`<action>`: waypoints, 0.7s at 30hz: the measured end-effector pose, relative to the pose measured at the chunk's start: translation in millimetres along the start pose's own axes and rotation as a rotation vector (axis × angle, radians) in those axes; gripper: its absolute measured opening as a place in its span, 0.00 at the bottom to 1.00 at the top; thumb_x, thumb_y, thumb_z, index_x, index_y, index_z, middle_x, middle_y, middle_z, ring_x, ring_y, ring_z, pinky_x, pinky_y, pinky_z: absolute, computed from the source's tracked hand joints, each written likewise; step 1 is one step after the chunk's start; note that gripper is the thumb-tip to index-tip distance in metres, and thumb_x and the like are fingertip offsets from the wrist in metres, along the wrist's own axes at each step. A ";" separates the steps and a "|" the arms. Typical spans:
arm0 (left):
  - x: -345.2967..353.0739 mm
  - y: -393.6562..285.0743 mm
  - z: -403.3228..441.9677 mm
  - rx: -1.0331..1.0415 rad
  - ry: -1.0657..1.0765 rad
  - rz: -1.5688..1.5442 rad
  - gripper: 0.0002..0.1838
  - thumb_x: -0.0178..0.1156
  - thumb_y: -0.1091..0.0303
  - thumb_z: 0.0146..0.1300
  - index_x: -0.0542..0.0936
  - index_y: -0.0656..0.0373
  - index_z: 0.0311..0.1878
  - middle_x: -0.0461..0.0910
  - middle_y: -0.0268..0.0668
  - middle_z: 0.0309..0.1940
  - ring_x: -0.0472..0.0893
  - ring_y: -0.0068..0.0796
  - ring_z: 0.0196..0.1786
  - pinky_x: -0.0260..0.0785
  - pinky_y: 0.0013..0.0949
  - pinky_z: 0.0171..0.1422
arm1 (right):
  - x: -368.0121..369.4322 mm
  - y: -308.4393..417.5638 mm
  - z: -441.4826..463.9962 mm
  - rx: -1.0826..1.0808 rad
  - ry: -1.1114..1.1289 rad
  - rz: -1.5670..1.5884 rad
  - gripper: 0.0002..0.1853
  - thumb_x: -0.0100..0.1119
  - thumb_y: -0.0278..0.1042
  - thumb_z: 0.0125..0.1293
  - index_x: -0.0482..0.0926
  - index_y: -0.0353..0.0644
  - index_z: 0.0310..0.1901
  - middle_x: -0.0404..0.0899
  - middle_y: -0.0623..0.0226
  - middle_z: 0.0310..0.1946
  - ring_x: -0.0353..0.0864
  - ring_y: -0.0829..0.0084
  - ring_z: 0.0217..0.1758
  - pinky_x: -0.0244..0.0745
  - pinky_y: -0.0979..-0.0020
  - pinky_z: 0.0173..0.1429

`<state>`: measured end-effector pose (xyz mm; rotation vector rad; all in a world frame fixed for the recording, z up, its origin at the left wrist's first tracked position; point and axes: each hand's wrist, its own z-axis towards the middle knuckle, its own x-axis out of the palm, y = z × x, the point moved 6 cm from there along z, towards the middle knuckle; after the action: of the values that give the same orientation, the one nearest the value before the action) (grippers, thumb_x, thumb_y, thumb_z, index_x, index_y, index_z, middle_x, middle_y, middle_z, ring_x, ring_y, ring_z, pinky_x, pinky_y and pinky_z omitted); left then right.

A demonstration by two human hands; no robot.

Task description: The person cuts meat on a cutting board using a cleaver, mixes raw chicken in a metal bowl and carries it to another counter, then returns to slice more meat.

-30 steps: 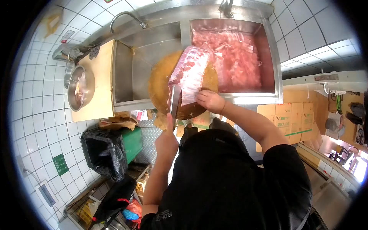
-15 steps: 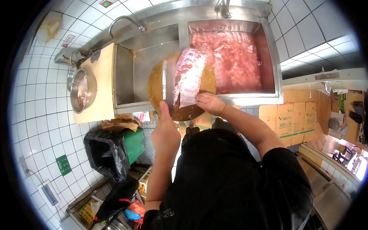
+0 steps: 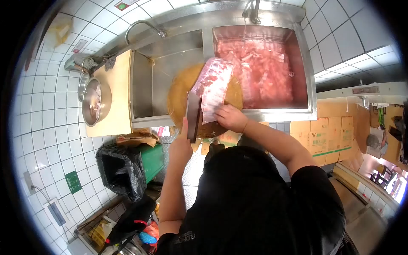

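Observation:
A rack of ribs (image 3: 216,83) lies lengthwise on a round wooden chopping block (image 3: 178,91), which rests over the front of the sink. My left hand (image 3: 181,146) is closed around the handle of a cleaver (image 3: 193,114), its index finger stretched along the blade. The wide blade is at the left edge of the ribs' near end; whether it touches the meat I cannot tell. At the near right corner of the rack, my right hand (image 3: 230,117) grips the meat with bent fingers. The cleaver's handle is hidden in my fist.
Many cut meat pieces (image 3: 263,76) sit in reddish water in the right basin under a tap (image 3: 253,17). Left of the block is another basin (image 3: 163,63). A metal bowl (image 3: 97,102) with meat stands on a wooden board (image 3: 119,93). A black-lined bin (image 3: 121,172) stands below.
The cleaver was upright and blurred left of the ribs; it has come down and nearer me, against their left side. My left hand has lowered. My right hand stays at the ribs.

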<state>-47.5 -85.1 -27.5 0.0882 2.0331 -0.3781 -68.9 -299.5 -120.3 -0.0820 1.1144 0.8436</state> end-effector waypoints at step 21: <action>17.3 -26.6 3.8 0.041 -0.089 -0.019 0.49 0.55 0.80 0.60 0.53 0.45 0.85 0.83 0.52 0.36 0.84 0.56 0.36 0.74 0.55 0.41 | -10.5 -0.8 -16.2 0.025 0.062 -0.010 0.14 0.57 0.33 0.57 0.83 0.39 0.45 0.80 0.63 0.48 0.79 0.62 0.57 0.77 0.62 0.62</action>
<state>-58.5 -113.2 -38.2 0.0765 1.9404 -0.4280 -82.4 -313.3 -119.7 -0.0935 1.1813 0.8224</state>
